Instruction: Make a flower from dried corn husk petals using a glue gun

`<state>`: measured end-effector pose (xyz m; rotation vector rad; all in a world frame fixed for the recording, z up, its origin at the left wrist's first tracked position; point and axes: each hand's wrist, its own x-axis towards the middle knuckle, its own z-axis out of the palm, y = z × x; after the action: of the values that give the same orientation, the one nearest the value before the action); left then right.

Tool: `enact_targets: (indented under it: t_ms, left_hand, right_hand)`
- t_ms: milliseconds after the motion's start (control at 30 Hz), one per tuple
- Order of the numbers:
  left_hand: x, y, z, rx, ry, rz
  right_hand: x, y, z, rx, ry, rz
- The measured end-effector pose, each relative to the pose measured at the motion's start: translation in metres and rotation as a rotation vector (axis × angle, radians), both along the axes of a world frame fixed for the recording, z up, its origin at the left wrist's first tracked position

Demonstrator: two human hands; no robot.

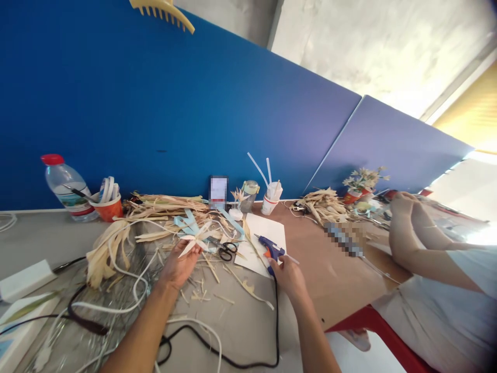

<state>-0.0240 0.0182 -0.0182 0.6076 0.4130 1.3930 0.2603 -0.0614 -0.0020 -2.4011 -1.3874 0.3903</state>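
Observation:
My left hand (180,267) is closed on a pale flower with pointed petals (197,241) that looks made of dried corn husk. Fingers of my right hand (289,277) are around the handle of a blue hot glue gun (273,249), whose nozzle points up and left over a white sheet (256,228). Between the hands, black-handled scissors (227,252) lie among scraps. A long thin dried strip (252,241) rests on the sheet beside the glue gun.
Bundles of dried husk (166,204), a water bottle (68,186), an orange cup (108,208), a phone (218,191) and a white cup with straws (269,202) stand along the blue partition (194,103). Cables (277,321) cross the table. Another person's arms (411,238) are at the right.

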Motion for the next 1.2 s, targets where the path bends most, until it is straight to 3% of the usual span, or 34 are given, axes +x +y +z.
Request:
enact_targets:
  t_ms: [200, 500, 567, 700, 800, 933, 1067, 1200]
  left_hand:
    - [-0.001, 0.002, -0.002, -0.064, -0.056, 0.071]
    - [-0.001, -0.001, 0.001, -0.051, -0.081, 0.068]
    - [0.0, -0.002, 0.003, -0.045, -0.072, 0.063]
    - [0.0, -0.005, 0.007, -0.049, -0.043, 0.052]
    - [0.0, -0.007, 0.008, -0.044, -0.041, 0.035]
    - [-0.001, -0.007, 0.007, -0.059, -0.051, 0.038]
    - [-0.002, -0.004, 0.003, -0.069, -0.054, 0.069]
    - [-0.005, -0.003, 0.001, -0.065, -0.055, 0.09]
  right_hand:
    - [-0.007, 0.011, -0.007, -0.14, -0.045, -0.031]
    - [0.013, 0.01, -0.014, 0.088, 0.233, -0.126]
    - [0.015, 0.005, -0.013, 0.204, 0.443, -0.193]
    - [0.014, -0.005, -0.002, 0.488, 1.336, -0.312]
    - [0.005, -0.008, 0.016, 0.513, 1.686, -0.057]
    - [-0.02, -0.005, 0.043, 0.474, 1.785, 0.307]
    - [-0.05, 0.009, 0.061, 0.344, 1.838, 0.493]
    - [-0.077, 0.028, 0.065, 0.248, 1.796, 0.637]
